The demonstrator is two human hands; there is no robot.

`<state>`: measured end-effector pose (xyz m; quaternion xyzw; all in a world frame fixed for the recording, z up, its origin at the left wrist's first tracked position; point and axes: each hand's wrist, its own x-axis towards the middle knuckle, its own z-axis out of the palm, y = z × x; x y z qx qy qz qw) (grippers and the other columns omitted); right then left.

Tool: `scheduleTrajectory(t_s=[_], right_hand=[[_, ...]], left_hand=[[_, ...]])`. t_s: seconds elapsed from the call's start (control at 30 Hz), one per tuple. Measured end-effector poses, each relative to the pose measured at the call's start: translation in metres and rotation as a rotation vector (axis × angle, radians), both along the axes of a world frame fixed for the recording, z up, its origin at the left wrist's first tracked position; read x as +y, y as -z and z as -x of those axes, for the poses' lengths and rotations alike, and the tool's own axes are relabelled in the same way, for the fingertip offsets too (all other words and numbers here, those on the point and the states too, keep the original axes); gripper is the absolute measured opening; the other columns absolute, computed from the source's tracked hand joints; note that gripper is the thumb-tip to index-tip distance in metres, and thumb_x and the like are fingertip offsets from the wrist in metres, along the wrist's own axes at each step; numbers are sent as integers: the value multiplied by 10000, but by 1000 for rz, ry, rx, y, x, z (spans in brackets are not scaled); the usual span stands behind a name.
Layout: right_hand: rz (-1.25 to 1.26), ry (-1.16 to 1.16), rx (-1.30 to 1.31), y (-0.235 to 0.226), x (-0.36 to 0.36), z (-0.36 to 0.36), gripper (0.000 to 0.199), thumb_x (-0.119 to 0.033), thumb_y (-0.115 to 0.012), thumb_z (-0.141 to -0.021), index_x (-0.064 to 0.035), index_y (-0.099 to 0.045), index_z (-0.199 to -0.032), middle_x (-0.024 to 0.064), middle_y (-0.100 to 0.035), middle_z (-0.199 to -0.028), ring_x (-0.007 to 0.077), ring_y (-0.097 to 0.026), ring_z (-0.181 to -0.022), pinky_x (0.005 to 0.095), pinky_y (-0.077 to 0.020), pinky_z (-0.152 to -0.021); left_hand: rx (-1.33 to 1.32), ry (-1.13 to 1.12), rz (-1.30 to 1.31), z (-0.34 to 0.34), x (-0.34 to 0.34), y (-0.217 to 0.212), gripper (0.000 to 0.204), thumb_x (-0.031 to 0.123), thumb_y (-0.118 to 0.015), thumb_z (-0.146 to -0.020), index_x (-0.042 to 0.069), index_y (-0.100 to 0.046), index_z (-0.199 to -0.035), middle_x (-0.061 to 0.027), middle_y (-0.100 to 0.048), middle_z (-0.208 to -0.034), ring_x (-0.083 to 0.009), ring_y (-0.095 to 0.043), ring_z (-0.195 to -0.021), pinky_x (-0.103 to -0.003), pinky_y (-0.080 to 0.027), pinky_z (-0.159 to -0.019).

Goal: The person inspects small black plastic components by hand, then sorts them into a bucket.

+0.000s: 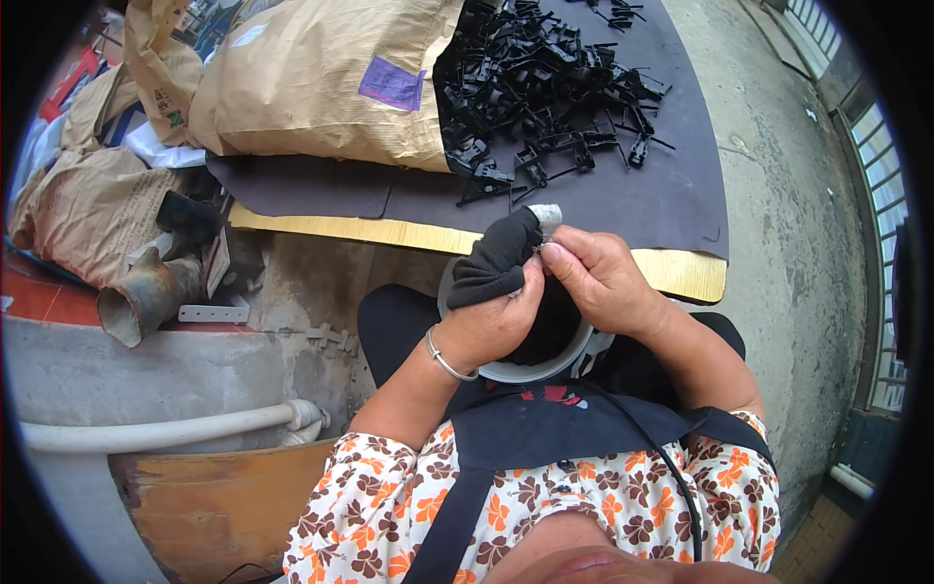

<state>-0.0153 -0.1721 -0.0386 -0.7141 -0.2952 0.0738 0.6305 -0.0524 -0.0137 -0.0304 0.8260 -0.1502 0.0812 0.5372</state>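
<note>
My left hand (491, 316) is closed at a piece of black cloth (491, 261) with a pale grey end (547, 216). The cloth hides most of its fingers, so I cannot tell whether it is worn or only held; the thumb is bare. Thumb and forefinger of my right hand (608, 277) pinch together right beside the grey end, at something thin and small that I cannot make out. Both hands are above a white-rimmed bucket (530, 372) with a dark inside, between my knees.
A dark-topped table (671, 195) with a yellow edge stands ahead. Many small black plastic clips (555, 88) spill from a brown paper sack (311, 88) on it. At left are another sack (88, 209), a rusty pipe piece (146, 297) and a white pipe (165, 431).
</note>
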Motion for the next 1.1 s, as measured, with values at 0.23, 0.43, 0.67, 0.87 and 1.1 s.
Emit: scheduleTrajectory(t_s=[0.23, 0.43, 0.67, 0.87, 1.1], right_hand=[[34, -29, 84, -5, 0, 0, 236, -157, -458, -960, 7, -516, -800, -3, -490, -658, 67, -402, -642, 248, -388, -569], [-86, -6, 152, 20, 13, 2, 248, -172, -438, -973, -2, -542, -826, -27, -518, -719, 49, -432, -700, 226, -409, -621], [-207, -24, 327, 22, 21, 2, 248, -174, -452, -964, 1, -542, -812, -35, -501, -691, 48, -421, -693, 245, -409, -613], [381, 141, -158, -15, -28, -31, 175, -178, -527, -911, -10, -545, -865, 111, -493, -622, 186, -487, -560, 311, -408, -549], [991, 520, -261, 11, -76, -85, 339, -112, -488, -864, -116, -479, -1202, 190, -632, -929, 379, -590, -898, 449, -465, -784]], left_hand=[[-181, -25, -142, -2, -3, -2, 312, -38, -463, -845, -55, -515, -1153, -164, -589, -1070, -233, -583, -979, -304, -445, -869], [-284, -79, -237, -4, -8, -3, 295, -47, -456, -830, -49, -524, -1117, -186, -584, -1009, -302, -588, -925, -337, -458, -834], [-286, -127, -336, -7, -5, 4, 315, -15, -485, -820, -31, -531, -1131, -196, -572, -1001, -325, -578, -874, -351, -464, -785], [-109, -74, -248, -2, 11, -1, 276, 40, -586, -789, -17, -596, -1059, -176, -607, -946, -316, -585, -844, -348, -470, -757], [-377, -17, -433, -11, 24, 16, 241, -6, -569, -804, 22, -618, -1038, -142, -633, -951, -293, -594, -878, -359, -466, -815]])
